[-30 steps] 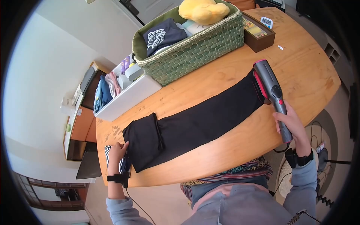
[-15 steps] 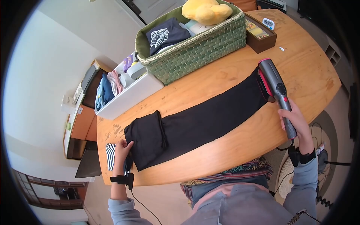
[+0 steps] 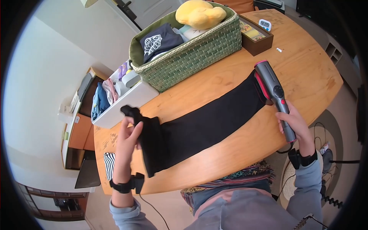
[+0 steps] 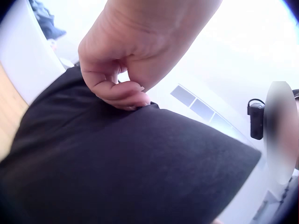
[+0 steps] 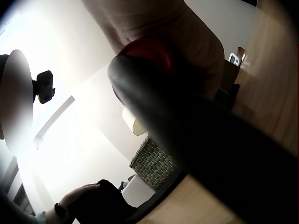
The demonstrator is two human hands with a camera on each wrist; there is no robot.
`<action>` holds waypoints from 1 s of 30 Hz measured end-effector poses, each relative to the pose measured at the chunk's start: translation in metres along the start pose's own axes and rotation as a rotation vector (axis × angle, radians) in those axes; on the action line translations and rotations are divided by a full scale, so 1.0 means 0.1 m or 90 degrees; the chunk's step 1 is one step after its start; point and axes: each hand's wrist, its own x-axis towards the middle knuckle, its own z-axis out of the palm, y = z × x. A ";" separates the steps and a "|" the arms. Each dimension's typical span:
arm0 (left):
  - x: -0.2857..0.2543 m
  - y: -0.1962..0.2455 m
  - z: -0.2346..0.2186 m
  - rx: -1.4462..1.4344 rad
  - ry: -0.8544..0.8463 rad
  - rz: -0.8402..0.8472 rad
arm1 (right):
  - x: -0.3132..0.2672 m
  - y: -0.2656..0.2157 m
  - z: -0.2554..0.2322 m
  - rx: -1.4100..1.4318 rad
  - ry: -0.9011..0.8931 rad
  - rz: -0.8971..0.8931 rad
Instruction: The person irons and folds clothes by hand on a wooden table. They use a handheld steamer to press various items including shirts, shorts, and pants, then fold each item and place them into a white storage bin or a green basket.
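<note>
A long black cloth (image 3: 211,122) lies across the wooden table, its left end lifted and bunched. The left hand (image 3: 128,138) pinches that raised edge; in the left wrist view the left hand (image 4: 126,60) has thumb and fingertips together on the black cloth (image 4: 131,158), which hangs below. At the cloth's far right end, a grey and pink handheld steamer (image 3: 274,86) has its head against the fabric. The right hand (image 3: 297,124) grips its handle. In the right wrist view, the right hand (image 5: 177,42) is partly hidden behind the dark handle and cord.
A green woven basket (image 3: 191,57) with clothes and a yellow plush stands at the back, beside a white bin (image 3: 130,103) and a brown box (image 3: 260,46). A small digital clock (image 3: 265,25) is behind the box. Striped cloth (image 3: 109,166) lies at the table's left edge.
The left hand has moved up, raising the cloth's left end off the table. The striped cloth is more exposed. The right hand and steamer remain at the cloth's right end.
</note>
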 end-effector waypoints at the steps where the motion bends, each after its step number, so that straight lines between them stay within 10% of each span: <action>1: 0.03 0.06 0.15 -0.048 -0.019 0.010 | 0.00 0.01 0.01 0.018 0.001 -0.008; 8: 0.28 0.20 0.67 -0.066 -0.131 0.102 | -0.01 0.01 -0.03 0.033 -0.016 -0.012; 14: 0.46 -0.61 0.27 0.585 -0.041 0.151 | 0.01 0.04 -0.05 0.052 -0.017 -0.001; 17: 0.34 -0.64 0.30 0.155 -0.117 -0.247 | 0.01 0.02 -0.02 0.051 -0.028 -0.007; 24: 0.33 -0.76 0.46 0.091 -0.173 -0.201 | -0.09 -0.15 0.40 0.009 -0.038 -0.040; 30: 0.40 -0.97 0.42 -0.082 -0.204 -0.281 | -0.27 -0.22 1.13 0.008 -0.342 -0.066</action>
